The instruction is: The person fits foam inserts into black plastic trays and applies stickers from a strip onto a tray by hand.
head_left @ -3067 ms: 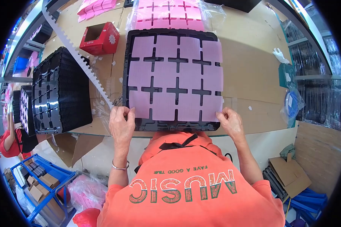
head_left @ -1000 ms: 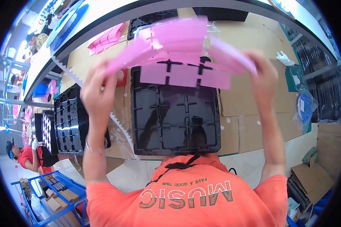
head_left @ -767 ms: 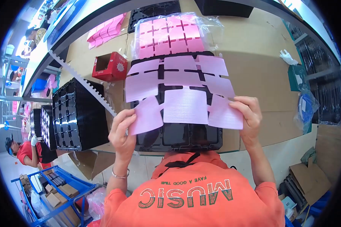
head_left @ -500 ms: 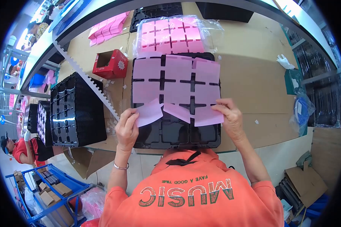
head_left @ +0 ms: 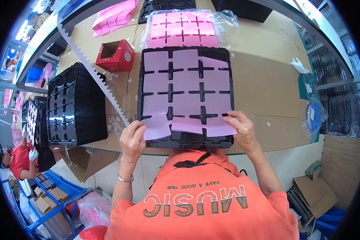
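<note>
A pink sheet with cross-shaped cutouts (head_left: 186,82) lies over a black plastic tray (head_left: 188,141) that has several square compartments. My left hand (head_left: 133,138) pinches the sheet's near left corner, and my right hand (head_left: 241,130) pinches its near right corner. The near row of flaps is lifted and tilted toward me, while the middle rows rest flat on the tray. At the far right, one flap is bent and shows black tray beyond it.
Behind the tray sits a stack of pink sheets in clear plastic (head_left: 184,30). A red open box (head_left: 115,56) stands to the left, near a toothed white strip (head_left: 93,78) and a tall stack of black trays (head_left: 77,106). A white glove (head_left: 299,65) lies at the right.
The sheet has come down flatter onto the tray and lines up more closely with its compartments. Both hands keep their pinch on the near corners, slightly nearer the tray's front edge.
</note>
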A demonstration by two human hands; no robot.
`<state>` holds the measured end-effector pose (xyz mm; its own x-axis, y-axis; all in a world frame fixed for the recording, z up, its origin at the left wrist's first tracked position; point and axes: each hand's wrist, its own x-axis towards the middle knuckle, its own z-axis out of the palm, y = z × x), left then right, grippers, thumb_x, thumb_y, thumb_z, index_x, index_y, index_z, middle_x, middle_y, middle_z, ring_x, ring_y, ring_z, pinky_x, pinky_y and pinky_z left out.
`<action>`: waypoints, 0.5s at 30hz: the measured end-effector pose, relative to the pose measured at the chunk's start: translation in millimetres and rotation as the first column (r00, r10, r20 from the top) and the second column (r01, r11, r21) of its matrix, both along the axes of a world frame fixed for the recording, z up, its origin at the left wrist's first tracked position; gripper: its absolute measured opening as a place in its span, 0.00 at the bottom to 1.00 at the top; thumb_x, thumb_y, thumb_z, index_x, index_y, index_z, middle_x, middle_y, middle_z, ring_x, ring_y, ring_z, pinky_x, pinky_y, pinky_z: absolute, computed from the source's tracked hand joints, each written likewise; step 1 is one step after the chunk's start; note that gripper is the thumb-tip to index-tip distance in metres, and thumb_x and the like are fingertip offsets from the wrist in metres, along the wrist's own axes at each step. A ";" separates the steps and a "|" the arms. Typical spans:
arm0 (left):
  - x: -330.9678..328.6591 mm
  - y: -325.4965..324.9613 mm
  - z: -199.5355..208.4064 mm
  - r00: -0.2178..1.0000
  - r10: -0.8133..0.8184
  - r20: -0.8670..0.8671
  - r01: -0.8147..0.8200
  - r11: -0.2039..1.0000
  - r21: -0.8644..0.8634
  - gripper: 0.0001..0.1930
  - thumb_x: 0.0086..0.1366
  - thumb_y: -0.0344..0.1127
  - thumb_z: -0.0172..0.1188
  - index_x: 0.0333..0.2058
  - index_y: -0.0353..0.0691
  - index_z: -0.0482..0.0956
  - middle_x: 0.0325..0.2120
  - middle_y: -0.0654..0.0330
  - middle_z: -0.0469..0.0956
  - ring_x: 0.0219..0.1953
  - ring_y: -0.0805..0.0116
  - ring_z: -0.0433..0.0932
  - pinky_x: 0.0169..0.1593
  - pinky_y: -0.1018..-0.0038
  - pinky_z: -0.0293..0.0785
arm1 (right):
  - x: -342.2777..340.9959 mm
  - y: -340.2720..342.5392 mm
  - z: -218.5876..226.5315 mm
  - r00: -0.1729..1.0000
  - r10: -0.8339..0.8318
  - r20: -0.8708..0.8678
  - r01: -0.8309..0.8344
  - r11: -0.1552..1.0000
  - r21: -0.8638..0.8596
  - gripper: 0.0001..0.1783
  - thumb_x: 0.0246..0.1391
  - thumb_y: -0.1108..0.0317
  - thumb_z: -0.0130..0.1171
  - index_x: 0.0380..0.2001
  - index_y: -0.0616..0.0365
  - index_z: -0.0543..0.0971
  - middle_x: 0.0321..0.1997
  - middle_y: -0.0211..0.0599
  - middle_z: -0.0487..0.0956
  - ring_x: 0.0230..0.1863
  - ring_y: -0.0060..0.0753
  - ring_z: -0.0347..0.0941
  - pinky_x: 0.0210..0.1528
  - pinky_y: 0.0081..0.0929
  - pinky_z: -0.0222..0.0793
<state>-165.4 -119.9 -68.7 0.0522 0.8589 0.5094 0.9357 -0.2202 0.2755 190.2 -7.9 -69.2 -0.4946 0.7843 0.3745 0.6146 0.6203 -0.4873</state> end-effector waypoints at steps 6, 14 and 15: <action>-5.4 -11.6 1.0 0.999 -0.019 -0.046 0.017 0.999 -0.034 0.16 0.43 0.19 0.59 0.34 0.37 0.79 0.35 0.58 0.75 0.32 0.61 0.76 0.36 0.69 0.72 | 8.3 -15.0 4.1 0.997 0.047 0.061 -0.050 0.998 0.045 0.19 0.35 0.81 0.58 0.35 0.54 0.80 0.42 0.37 0.77 0.41 0.42 0.74 0.42 0.37 0.72; 0.0 -14.5 9.0 0.986 -0.011 -0.166 -0.014 0.988 -0.151 0.17 0.43 0.21 0.59 0.37 0.38 0.78 0.39 0.58 0.73 0.35 0.60 0.73 0.37 0.67 0.68 | 8.6 -34.3 2.5 0.984 0.049 0.171 -0.076 0.985 0.156 0.19 0.35 0.78 0.57 0.36 0.54 0.79 0.43 0.38 0.75 0.42 0.40 0.72 0.44 0.37 0.67; 0.0 -16.0 9.5 0.984 -0.042 -0.172 0.022 0.993 -0.119 0.17 0.44 0.21 0.59 0.37 0.38 0.78 0.40 0.57 0.73 0.37 0.60 0.73 0.38 0.66 0.68 | 9.3 -35.8 1.6 0.984 0.049 0.173 -0.076 0.985 0.153 0.19 0.35 0.78 0.57 0.36 0.54 0.79 0.43 0.38 0.75 0.42 0.40 0.72 0.44 0.37 0.67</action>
